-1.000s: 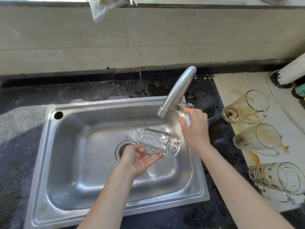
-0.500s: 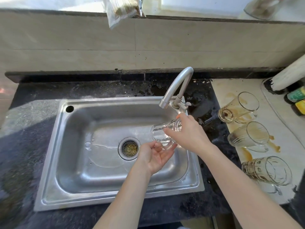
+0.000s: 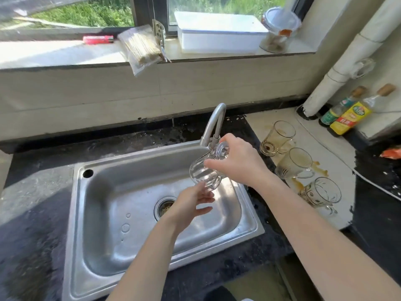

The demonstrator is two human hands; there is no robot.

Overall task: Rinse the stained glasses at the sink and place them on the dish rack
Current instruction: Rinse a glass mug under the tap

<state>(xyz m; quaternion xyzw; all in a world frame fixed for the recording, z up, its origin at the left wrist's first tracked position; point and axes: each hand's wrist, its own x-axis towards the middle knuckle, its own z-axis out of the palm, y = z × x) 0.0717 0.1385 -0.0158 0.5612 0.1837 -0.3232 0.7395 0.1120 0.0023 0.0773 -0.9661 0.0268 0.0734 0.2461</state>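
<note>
While right hand (image 3: 238, 164) grips glass (image 3: 203, 175), faucet (image 3: 213, 122) stands beside.

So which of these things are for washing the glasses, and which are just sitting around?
For the job: the glass in the right hand, the tap, the sink, three stained glasses on the counter.

Just lying about: red lighter, bag of sticks, white box and jar on the windowsill; two bottles in the corner.

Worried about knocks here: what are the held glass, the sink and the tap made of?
The held glass: clear ribbed glass by its see-through wall and bright glints, though hard plastic is possible. The sink: likely brushed stainless steel, grey with soft reflections. The tap: metal, satin silver sheen.
</note>
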